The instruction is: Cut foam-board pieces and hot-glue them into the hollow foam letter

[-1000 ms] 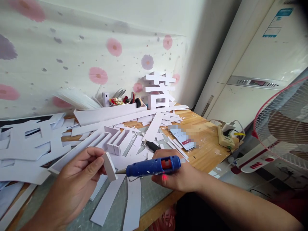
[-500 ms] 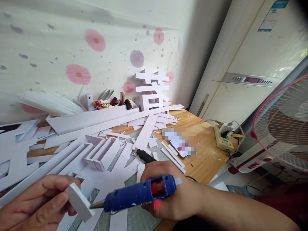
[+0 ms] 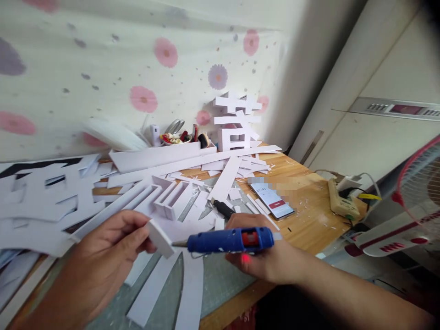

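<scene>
My left hand pinches a small white foam-board strip by its left end, held above the table. My right hand grips a blue hot glue gun, pointed left, with its metal nozzle touching the strip's edge. A red light glows on my right fingers under the gun. Below both hands lie loose white strips on a grey-green cutting mat.
White foam-board cut-outs and long strips cover the wooden table. A box-shaped white piece lies in the middle, a standing white character at the back. A phone, a power strip, a tool cup and a fan are around.
The view swung down-left and back up. Both hands rose again in the picture, with the nozzle still at the strip's edge.
</scene>
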A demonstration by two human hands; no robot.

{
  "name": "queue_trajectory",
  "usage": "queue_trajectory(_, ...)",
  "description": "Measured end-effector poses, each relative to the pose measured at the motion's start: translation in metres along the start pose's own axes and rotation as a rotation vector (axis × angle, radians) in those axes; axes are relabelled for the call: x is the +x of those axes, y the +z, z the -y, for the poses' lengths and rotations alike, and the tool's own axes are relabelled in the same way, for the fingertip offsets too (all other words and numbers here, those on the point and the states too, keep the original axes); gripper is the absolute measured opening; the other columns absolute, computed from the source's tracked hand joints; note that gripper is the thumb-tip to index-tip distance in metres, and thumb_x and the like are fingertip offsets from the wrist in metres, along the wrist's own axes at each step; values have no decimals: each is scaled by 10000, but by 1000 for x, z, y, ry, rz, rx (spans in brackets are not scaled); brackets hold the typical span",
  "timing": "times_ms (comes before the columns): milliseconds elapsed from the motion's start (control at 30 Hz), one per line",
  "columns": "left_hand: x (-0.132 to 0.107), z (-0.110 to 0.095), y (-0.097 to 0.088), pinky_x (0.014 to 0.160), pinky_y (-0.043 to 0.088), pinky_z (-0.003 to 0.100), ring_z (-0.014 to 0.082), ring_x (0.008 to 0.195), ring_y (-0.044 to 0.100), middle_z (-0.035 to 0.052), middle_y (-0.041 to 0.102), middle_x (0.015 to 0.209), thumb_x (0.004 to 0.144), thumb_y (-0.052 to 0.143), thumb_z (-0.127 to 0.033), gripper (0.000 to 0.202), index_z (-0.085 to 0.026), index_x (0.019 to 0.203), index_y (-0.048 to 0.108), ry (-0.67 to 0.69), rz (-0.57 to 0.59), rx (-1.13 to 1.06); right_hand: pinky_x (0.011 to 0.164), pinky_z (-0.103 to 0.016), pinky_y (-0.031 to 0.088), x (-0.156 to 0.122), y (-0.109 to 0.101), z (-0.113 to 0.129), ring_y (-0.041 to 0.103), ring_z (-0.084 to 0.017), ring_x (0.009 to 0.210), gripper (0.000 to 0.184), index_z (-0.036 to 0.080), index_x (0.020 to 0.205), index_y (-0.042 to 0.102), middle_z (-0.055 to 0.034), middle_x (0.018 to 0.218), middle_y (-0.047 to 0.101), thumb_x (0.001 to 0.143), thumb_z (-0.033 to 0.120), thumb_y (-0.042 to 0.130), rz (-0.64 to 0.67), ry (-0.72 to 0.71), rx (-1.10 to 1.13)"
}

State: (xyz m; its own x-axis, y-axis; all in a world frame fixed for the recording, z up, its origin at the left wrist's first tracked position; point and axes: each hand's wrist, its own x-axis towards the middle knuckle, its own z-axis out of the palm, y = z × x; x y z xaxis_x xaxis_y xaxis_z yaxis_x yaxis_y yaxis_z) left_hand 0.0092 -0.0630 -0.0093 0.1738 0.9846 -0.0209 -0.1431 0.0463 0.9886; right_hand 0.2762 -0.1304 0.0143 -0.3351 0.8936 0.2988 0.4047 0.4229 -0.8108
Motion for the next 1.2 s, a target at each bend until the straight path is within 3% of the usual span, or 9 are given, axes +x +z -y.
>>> queue_trajectory(133,-2,-7,5,604,495,209,113,635,589,-21,652,692,727,768,-297,143,-210,783,669,35,110,-31,582,-269,430,-4,3,3,531,-141,634,47,173,760,583,-39,741,607,766,217,598,-6,19,-39)
queue_trajectory(667,-1,-10,4,580,516,197,106,612,590,-14,650,684,699,803,-292,205,-181,782,653,90,142,-104,546,-293,384,-10,9,5,493,-153,606,141,189,691,519,-28,685,555,797,257,581,-34,-4,-94)
queue_trajectory(1200,-5,-10,7,570,550,140,86,588,652,-15,690,673,635,854,-178,240,-182,777,660,-150,172,-400,527,-275,431,-8,11,13,525,-132,576,147,219,708,524,2,659,552,821,279,598,-248,-161,-137)
